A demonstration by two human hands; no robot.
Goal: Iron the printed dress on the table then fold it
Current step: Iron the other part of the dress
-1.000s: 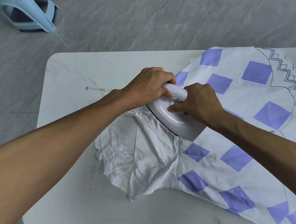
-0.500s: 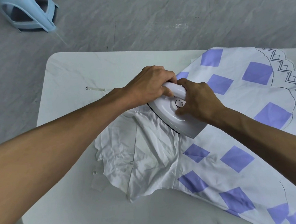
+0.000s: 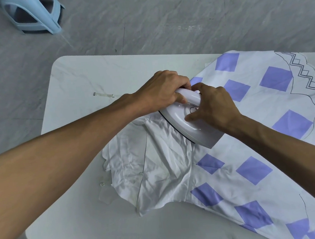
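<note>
Right hand (image 3: 214, 109) shifted up iron (image 3: 180, 125)

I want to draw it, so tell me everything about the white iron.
The iron looks like smooth white plastic, with a dark rim along its base and a rounded handle on top. It lies flat on the printed dress, wide end toward the camera. The left hand grips the handle; the right hand holds its top by a small round mark.

Reaching forward with both bare forearms converging, gripping the handle of the iron (image 3: 196, 133) with the left hand (image 3: 161, 92), knuckles up, and bracing the right hand (image 3: 214, 110) on its body with bent fingers (image 3: 191, 118).
</note>
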